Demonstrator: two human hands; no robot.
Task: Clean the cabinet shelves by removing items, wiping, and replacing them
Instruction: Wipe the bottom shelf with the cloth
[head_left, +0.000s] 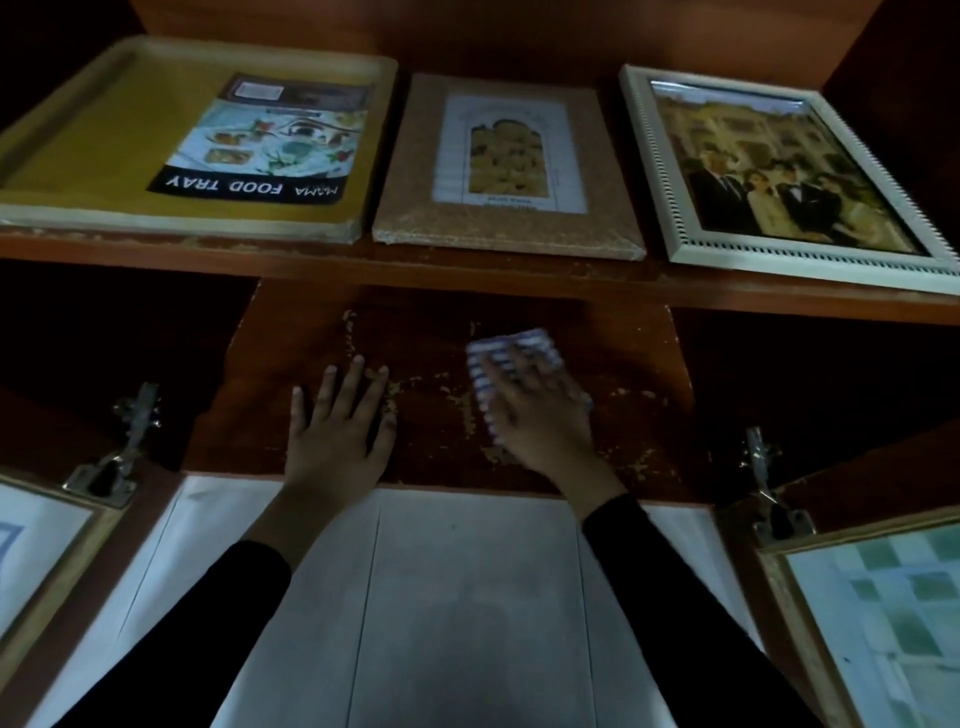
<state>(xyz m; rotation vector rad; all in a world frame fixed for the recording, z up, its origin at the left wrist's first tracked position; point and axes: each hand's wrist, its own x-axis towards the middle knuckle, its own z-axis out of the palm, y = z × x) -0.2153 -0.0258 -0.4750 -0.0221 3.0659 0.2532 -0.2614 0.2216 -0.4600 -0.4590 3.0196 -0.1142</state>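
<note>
I see 2 hands in black sleeves reaching into a dark wooden cabinet. My left hand (337, 431) lies flat on the worn brown lower shelf (441, 343), fingers straight and spread, holding nothing. My right hand (540, 415) lies palm down on a folded blue-and-white checked cloth (519, 345) near the middle of that shelf. Its fingers look stretched over the fabric rather than curled round it, though the hand is blurred. The shelf's varnish is chipped in pale patches around both hands.

On the wooden upper shelf (467, 267), 3 things lie side by side: a yellow rectangular food tray (104, 140) with a printed label on the left, a brown textured picture frame (597, 218) in the middle, and a white ridged photo frame (641, 156) on the right.

White paper sheets (467, 571) lie under my forearms. A metal hinge (130, 431) shows at each side.
</note>
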